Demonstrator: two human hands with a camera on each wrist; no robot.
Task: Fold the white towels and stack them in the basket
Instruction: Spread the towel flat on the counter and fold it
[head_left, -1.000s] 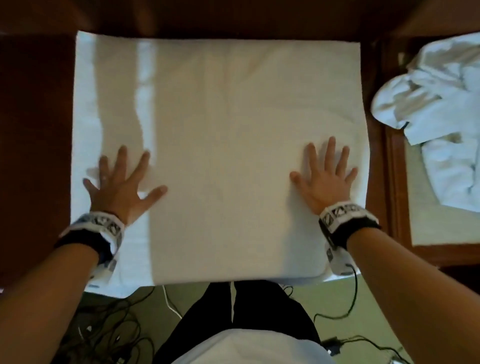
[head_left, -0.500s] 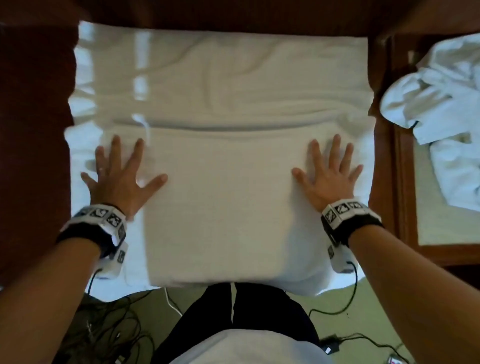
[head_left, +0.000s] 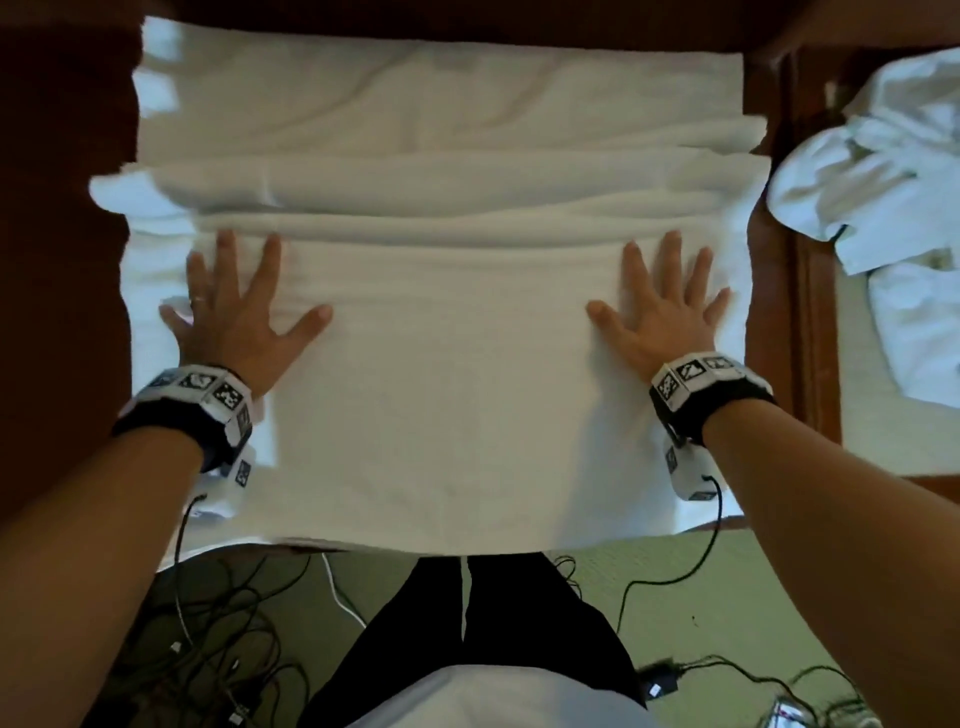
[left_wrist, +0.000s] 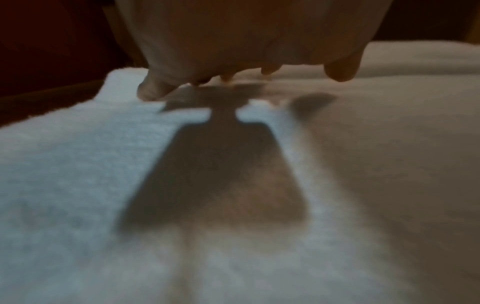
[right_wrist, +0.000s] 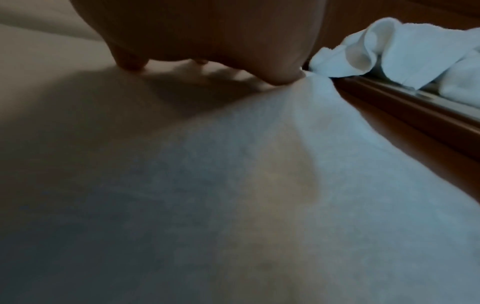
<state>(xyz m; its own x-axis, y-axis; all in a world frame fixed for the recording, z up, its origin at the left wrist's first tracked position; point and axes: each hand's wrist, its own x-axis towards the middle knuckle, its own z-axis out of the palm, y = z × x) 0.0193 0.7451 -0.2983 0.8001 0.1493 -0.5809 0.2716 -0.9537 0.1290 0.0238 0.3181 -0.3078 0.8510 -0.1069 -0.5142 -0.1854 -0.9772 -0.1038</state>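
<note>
A large white towel lies spread over a dark wooden table, its near edge hanging over the front. My left hand presses flat on its left side with the fingers spread. My right hand presses flat on the right side in the same way. Just beyond the fingertips the cloth is bunched into several long ridges running left to right. The left wrist view shows the left hand over the towel; the right wrist view shows the right hand on the towel. Neither hand grips the cloth.
A crumpled pile of white towels lies to the right on a neighbouring surface with a wooden frame, and shows in the right wrist view as the pile. Tangled cables lie on the green floor below the table's front edge.
The towel lay flat a second ago. With both palms still flat on it, the cloth beyond the fingers has bunched into more and more ridges.
</note>
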